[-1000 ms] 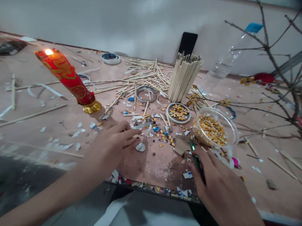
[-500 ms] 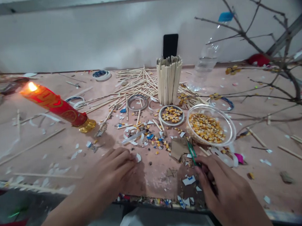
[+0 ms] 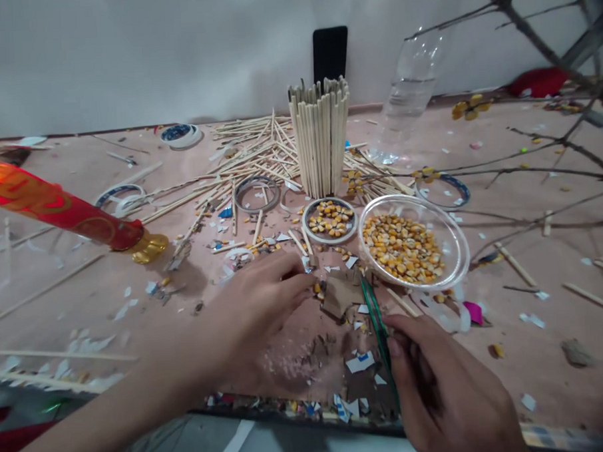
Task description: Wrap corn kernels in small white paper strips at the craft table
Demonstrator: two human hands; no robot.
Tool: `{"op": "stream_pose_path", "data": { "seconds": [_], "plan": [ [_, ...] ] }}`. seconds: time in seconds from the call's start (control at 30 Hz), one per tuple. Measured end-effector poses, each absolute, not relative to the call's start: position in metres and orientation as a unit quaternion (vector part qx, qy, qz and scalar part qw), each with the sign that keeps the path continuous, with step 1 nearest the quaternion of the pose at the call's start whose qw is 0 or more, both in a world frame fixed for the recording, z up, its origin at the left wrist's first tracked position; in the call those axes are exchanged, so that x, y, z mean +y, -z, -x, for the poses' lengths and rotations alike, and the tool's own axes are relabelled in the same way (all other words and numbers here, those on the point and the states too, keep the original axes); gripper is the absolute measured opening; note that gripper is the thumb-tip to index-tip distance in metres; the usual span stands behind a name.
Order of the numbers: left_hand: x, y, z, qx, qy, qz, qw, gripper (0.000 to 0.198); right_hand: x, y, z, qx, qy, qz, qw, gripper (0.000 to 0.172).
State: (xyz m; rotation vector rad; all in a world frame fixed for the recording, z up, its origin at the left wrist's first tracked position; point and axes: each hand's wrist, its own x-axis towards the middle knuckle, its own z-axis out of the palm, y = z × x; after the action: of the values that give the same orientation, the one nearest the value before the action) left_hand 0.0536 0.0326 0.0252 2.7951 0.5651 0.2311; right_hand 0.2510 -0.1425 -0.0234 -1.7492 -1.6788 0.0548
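My right hand [image 3: 448, 379] is closed around green tweezers [image 3: 376, 316], whose tips point away from me beside a torn piece of brown cardboard [image 3: 342, 296]. My left hand [image 3: 265, 301] reaches over the tabletop with fingers pinched together at the cardboard's left edge. A yellow corn kernel [image 3: 318, 292] shows right at those fingertips; whether they grip it is hidden. Beyond the cardboard, a round lid [image 3: 308, 236] holds flower shapes made of corn kernels [image 3: 331, 219]. A clear plastic bowl [image 3: 463, 252] of loose kernels [image 3: 402, 248] stands to its right.
A lit red candle [image 3: 81, 212] leans at left on a gold base. Behind are a bundle of upright sticks [image 3: 320, 142], loose sticks [image 3: 273, 154], a black phone [image 3: 330, 55] and a clear bottle [image 3: 408, 95]. Bare branches [image 3: 538, 42] with kernel flowers reach in from the right. Paper scraps litter the table.
My left hand has moved right and forward, from a white scrap to the cardboard's edge. The tweezers show more fully in my right hand. The view has shifted down and slightly right.
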Motion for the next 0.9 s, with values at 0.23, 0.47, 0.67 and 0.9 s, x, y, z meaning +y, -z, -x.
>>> {"op": "stream_pose_path", "data": {
  "seconds": [0.23,0.47,0.67,0.9],
  "plan": [
    [0.040,-0.016,-0.072,0.189,-0.050,-0.965,0.172,0.028,-0.135,0.020,-0.248,-0.660,-0.017,0.695,0.286,0.035],
    [0.046,-0.016,-0.064,0.210,-0.074,-0.956,0.189,0.026,-0.128,0.014,-0.247,-0.649,-0.020,0.713,0.263,0.033],
    [0.049,-0.011,-0.065,0.217,-0.071,-0.954,0.196,0.026,-0.128,0.006,-0.245,-0.672,-0.011,0.688,0.274,0.028],
    [0.052,0.007,-0.065,0.200,-0.100,-0.950,0.217,0.015,-0.124,-0.008,-0.239,-0.712,-0.001,0.622,0.327,0.016]
  ]
}}
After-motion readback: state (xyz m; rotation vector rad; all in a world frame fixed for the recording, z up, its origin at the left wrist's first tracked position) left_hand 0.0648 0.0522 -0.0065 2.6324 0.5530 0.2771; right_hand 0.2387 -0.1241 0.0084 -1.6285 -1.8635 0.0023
